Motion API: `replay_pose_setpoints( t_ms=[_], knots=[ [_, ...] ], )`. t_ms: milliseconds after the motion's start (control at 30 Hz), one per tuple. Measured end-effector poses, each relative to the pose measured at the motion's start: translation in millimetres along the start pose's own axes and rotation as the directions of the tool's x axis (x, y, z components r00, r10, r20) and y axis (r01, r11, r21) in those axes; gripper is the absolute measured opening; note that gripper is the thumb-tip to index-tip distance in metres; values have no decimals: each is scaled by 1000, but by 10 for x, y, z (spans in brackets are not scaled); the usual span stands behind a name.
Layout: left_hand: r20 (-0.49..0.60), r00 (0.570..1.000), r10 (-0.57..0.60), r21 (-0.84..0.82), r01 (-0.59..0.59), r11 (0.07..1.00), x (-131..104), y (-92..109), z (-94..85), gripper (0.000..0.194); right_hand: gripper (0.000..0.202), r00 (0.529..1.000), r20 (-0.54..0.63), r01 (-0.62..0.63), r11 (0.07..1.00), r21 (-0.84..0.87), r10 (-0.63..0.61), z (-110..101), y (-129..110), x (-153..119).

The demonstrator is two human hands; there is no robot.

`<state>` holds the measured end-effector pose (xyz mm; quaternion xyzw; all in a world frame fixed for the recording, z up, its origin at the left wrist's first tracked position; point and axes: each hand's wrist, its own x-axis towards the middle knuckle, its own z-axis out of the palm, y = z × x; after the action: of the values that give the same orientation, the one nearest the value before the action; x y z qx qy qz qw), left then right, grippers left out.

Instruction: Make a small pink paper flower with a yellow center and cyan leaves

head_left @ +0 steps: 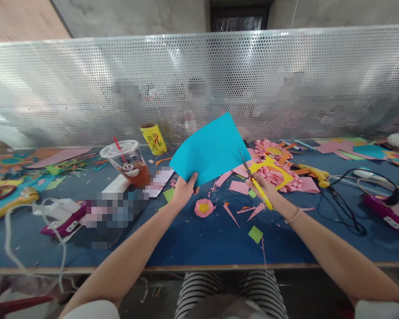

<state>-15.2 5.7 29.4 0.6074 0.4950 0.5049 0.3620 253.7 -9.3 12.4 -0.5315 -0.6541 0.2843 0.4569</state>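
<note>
A blue sheet of paper (211,148) is pinched at its lower edge by my left hand (185,188), thumb on top, and stands tilted above the table. In my right hand (265,186) are yellow-handled scissors (262,193), their blades pointing up and left beside the sheet's right edge. Whether the blades touch the paper I cannot tell. Below the sheet lies a small pink paper flower (204,207) with a yellow centre. Behind my right hand are larger pink paper flowers (272,173) and a cut yellow paper piece (282,175).
On the blue table (186,243) stand a plastic drink cup (129,164) with a red straw and a yellow roll (154,138). Purple power strips (385,212) with cables lie at both sides, and a yellow glue gun (315,175) at right. A perforated metal screen (86,88) rises behind.
</note>
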Motion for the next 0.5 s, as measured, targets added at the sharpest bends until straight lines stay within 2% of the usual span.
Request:
replay_pose_setpoints(
  t_ms=[100,233,333,500],
  knots=[
    [-31,999,-6,-21,6,1000,-2,12,8,30,33,1000,13,12,997,-73,-11,0,21,5],
    [-64,998,-9,-53,5,999,13,-13,10,28,33,997,51,-61,998,-7,61,16,112,18],
    [-51,999,3,-60,-7,998,28,-29,-1,28,34,990,99,-105,994,19,103,28,178,24],
    [-38,999,10,-51,-12,999,29,19,-21,26,32,986,129,-107,994,-2,107,26,180,12]
  ],
)
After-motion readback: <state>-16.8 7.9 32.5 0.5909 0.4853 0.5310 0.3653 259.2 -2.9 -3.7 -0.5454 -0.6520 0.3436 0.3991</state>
